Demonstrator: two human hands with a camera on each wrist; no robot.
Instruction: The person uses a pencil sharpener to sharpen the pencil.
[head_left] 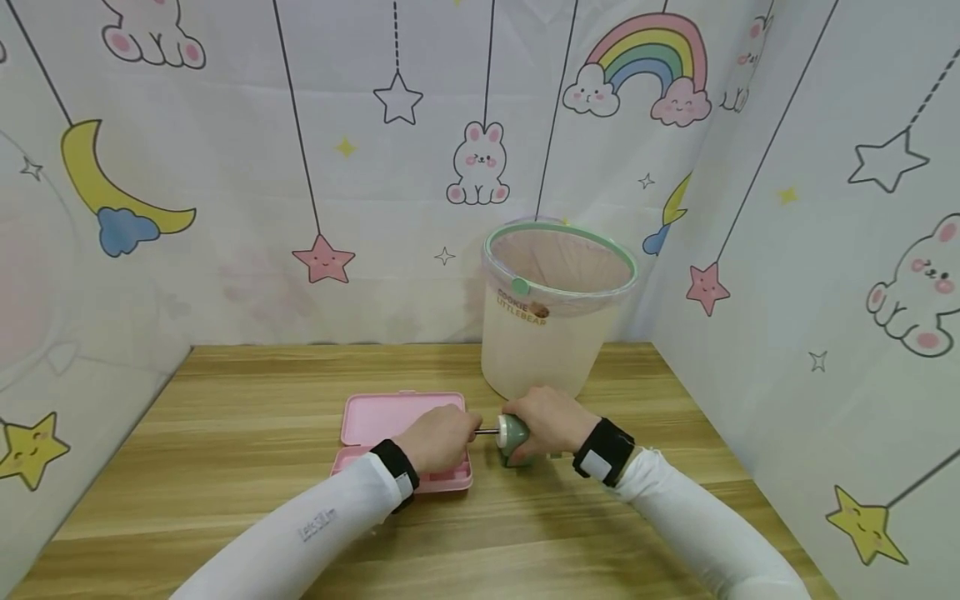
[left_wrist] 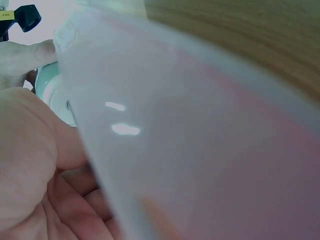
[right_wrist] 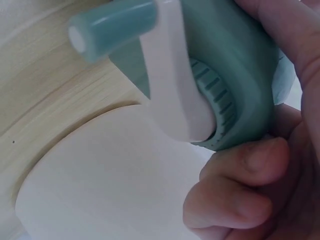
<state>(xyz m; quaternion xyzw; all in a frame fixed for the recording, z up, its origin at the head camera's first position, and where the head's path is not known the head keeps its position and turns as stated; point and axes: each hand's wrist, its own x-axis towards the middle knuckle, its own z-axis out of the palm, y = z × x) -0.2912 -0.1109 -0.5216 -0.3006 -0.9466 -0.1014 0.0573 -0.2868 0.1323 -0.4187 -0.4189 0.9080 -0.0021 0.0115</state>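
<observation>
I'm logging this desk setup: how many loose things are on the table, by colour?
Pink: 1, the open case
Green: 1, the crank sharpener gripped by the right hand
Cream: 1, the bin
Total: 3

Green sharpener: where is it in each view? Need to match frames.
Head: green sharpener at centre, gripped by the right hand, beside the pink case.
Left wrist: a pale green sliver at upper left, mostly hidden.
Right wrist: fills the upper right, crank toward the camera.
Shared landmark: the wooden table.
</observation>
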